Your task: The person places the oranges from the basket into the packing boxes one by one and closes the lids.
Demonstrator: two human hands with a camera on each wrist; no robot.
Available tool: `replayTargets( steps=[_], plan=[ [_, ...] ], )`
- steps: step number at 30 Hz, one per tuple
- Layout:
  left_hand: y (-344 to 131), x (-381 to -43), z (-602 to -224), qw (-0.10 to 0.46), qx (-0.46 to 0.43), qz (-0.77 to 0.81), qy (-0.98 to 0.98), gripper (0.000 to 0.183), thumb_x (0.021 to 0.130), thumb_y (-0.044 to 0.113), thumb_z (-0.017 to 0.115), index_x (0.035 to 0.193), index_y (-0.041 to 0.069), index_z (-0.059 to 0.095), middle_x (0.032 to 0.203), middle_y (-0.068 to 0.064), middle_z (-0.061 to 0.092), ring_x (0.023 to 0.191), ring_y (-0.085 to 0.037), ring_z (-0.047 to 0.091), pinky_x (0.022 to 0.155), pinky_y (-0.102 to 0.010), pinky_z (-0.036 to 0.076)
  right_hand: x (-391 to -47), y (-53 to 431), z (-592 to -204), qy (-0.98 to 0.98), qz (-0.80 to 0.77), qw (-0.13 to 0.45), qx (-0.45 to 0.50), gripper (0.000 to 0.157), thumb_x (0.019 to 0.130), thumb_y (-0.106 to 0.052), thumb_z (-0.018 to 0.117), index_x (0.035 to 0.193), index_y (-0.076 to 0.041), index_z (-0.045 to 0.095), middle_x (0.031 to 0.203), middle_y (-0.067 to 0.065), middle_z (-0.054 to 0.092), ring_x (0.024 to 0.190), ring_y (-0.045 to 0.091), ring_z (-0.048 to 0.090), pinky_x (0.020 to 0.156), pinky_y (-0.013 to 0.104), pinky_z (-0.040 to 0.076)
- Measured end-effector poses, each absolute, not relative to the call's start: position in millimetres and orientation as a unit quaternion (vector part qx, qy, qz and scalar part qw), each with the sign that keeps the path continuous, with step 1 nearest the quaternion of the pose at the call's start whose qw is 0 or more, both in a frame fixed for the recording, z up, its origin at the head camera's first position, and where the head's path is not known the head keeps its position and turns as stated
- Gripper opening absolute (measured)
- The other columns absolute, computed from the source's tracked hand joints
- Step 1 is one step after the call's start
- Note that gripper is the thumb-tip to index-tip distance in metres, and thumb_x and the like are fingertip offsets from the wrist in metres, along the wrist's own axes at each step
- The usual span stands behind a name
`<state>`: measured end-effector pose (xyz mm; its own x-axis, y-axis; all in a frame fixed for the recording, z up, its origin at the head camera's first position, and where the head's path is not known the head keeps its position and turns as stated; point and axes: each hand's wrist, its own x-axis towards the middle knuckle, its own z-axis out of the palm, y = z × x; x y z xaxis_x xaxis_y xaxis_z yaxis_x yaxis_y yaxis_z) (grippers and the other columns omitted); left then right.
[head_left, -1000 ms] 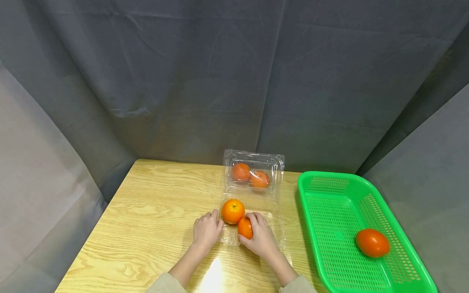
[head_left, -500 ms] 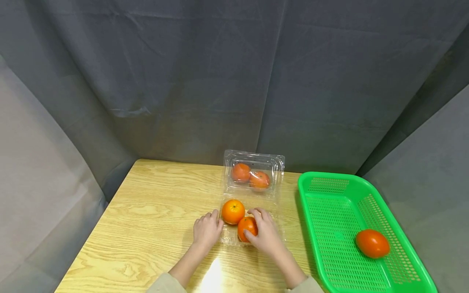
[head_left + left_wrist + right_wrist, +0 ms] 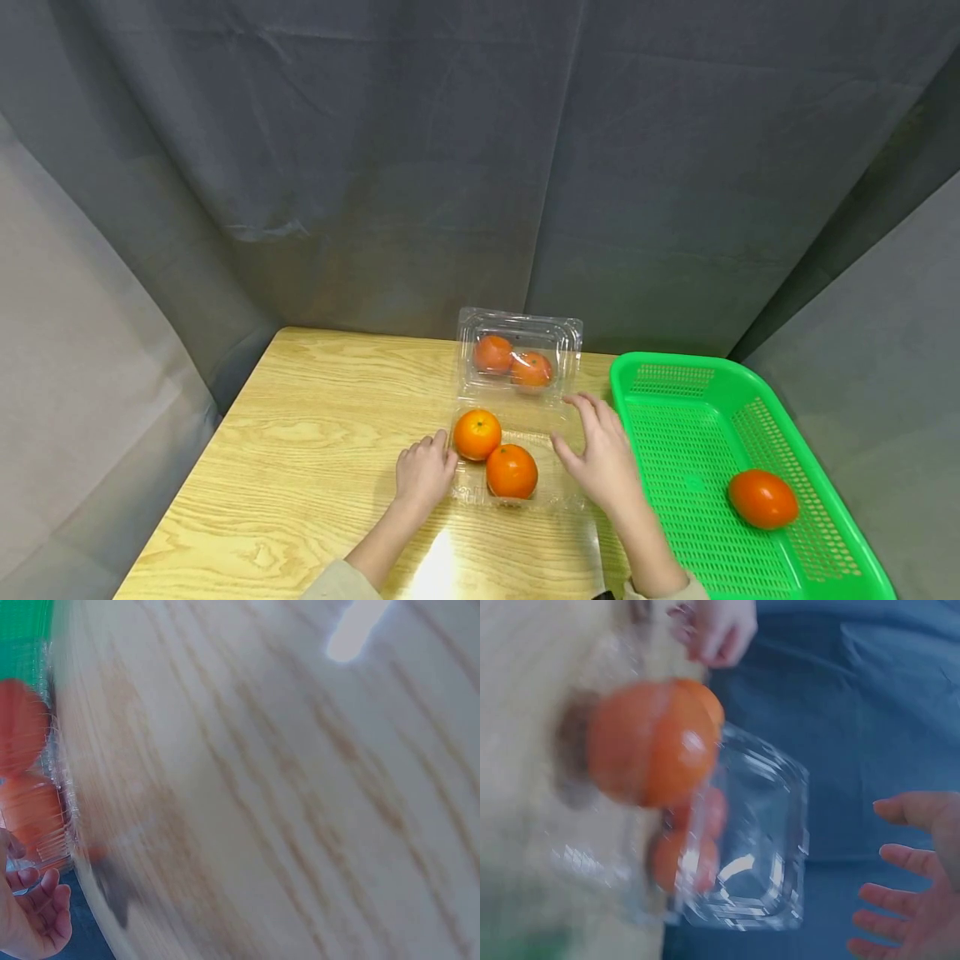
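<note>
A clear plastic clamshell container (image 3: 551,492) lies unfolded on the table with its lid (image 3: 562,337) toward the back. Two oranges sit in its near half: one orange (image 3: 477,434) at the left, another orange (image 3: 512,472) touching it at front right. My left hand (image 3: 424,472) grips the container's left edge; in the left wrist view, the thumb and fingers of the left hand (image 3: 34,915) meet around that edge. My right hand (image 3: 602,457) is above the container's right side, spread and holding nothing. The right hand (image 3: 922,885) also shows empty in the right wrist view.
Through the clear lid show two red-orange round fruits (image 3: 492,353); whether they lie inside or behind it, I cannot tell. A green plastic basket (image 3: 637,467) stands at the right, holding a shiny tomato (image 3: 763,498). A grey curtain (image 3: 420,167) hangs behind the wooden table (image 3: 322,400).
My right hand has let go of the front orange and moved right, toward the green basket. That orange stays in the container. The left hand keeps its place on the edge.
</note>
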<state>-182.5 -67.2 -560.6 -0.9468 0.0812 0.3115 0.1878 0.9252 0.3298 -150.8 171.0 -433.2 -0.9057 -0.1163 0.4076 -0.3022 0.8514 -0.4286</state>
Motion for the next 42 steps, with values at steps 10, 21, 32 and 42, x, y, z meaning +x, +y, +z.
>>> replayTargets(
  steps=[10,21,32,42],
  plan=[
    [-66.9,-183.5,-560.5,0.145,-0.072,-0.175,-0.971,0.026,0.085,0.025,0.054,0.100,0.006,0.062,0.075,-0.008,0.062,0.058,-0.020,0.055,0.053,-0.030,0.043,-148.0,211.5,-410.9,-0.934,0.269,0.225,0.065,0.049,0.079,-0.013,0.067,0.122,-0.002,0.046,0.126,0.025,0.041,0.116,0.045,0.037,0.088,0.063,0.030],
    [-67.1,-182.9,-559.1,0.142,-0.069,-0.176,-0.972,0.026,0.085,0.025,0.055,0.101,0.006,0.062,0.074,-0.007,0.062,0.058,-0.019,0.055,0.053,-0.030,0.042,-145.9,251.9,-400.0,-0.935,0.284,0.214,0.013,0.051,0.083,-0.013,0.064,0.128,-0.002,0.043,0.130,0.028,0.036,0.116,0.051,0.031,0.086,0.064,0.027],
    [-66.0,-181.7,-558.6,0.137,-0.065,-0.175,-0.973,0.026,0.085,0.025,0.055,0.102,0.006,0.062,0.076,-0.008,0.063,0.060,-0.020,0.056,0.054,-0.031,0.044,-147.2,296.1,-403.5,-0.944,0.251,0.215,-0.026,0.053,0.084,-0.014,0.061,0.129,0.002,0.039,0.128,0.034,0.033,0.113,0.055,0.030,0.086,0.064,0.025],
    [-65.2,-182.1,-559.8,0.146,-0.071,-0.169,-0.972,0.024,0.084,0.025,0.054,0.098,0.007,0.062,0.073,-0.007,0.061,0.059,-0.021,0.056,0.053,-0.031,0.043,-146.8,326.5,-412.9,-0.960,0.233,0.147,-0.054,0.058,0.089,-0.023,0.054,0.136,0.002,0.030,0.133,0.036,0.024,0.116,0.058,0.023,0.084,0.067,0.024]
  ],
)
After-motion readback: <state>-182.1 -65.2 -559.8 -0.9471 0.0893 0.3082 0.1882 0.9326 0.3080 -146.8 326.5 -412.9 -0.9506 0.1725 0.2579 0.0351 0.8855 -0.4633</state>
